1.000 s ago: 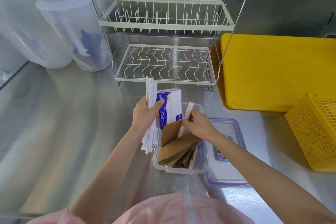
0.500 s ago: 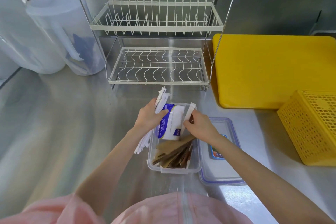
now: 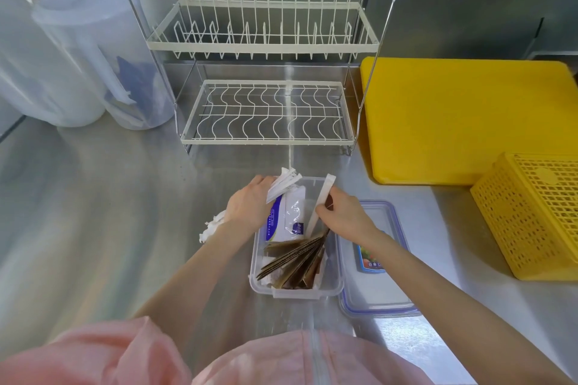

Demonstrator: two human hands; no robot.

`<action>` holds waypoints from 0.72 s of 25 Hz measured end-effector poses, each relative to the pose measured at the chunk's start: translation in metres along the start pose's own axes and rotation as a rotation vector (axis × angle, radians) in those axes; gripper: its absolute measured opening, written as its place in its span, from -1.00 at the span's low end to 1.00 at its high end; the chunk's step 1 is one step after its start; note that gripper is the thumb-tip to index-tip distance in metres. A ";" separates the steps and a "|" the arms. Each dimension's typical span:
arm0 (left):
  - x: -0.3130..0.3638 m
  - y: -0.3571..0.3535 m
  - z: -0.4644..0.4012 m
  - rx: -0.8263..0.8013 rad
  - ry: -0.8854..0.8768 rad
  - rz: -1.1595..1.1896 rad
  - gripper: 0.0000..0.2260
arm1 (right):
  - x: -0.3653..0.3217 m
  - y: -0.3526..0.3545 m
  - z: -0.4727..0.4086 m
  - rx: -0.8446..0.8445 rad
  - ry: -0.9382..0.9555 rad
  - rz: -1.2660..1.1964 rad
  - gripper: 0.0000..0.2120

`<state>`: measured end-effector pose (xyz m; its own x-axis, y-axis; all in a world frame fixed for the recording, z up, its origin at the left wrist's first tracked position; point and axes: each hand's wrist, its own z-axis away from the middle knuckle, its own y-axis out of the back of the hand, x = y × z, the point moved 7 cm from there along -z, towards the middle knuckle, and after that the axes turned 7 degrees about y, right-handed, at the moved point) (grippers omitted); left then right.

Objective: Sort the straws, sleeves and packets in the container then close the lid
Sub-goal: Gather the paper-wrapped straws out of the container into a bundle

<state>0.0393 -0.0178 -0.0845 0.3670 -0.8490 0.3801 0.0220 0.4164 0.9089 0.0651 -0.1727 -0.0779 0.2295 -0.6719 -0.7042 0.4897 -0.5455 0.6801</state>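
Both hands work over the clear container (image 3: 295, 292). Left hand (image 3: 247, 208) grips wrapped straws (image 3: 283, 186). Right hand (image 3: 342, 217) pinches one white straw sleeve (image 3: 322, 200).

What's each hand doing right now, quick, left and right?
Left hand: closed on a bundle of white wrapped straws.
Right hand: closed on a white strip standing in the clear container.

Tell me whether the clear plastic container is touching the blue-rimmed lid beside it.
Cannot tell. In the head view the clear plastic container sits right against the blue-rimmed lid, its wall overlapping the lid's edge, so no gap or contact shows.
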 end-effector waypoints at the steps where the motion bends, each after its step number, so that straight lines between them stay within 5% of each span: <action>1: -0.002 -0.001 0.002 0.008 -0.005 0.026 -0.71 | 0.000 0.001 0.000 0.005 0.000 -0.001 -0.69; 8: 0.002 -0.014 0.013 -0.129 -0.144 -0.336 -0.58 | -0.001 0.012 -0.009 0.059 0.007 -0.015 -0.75; 15: -0.005 0.022 0.004 0.000 0.026 0.176 -0.70 | -0.019 0.031 -0.014 0.148 0.140 -0.028 -0.77; 18: 0.005 0.055 0.002 0.080 0.113 0.610 -0.79 | -0.041 0.044 -0.018 0.213 0.229 -0.103 -0.80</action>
<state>0.0407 0.0002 -0.0322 0.3877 -0.4250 0.8180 -0.2909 0.7857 0.5460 0.0922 -0.1596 -0.0228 0.3828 -0.4906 -0.7828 0.3389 -0.7137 0.6130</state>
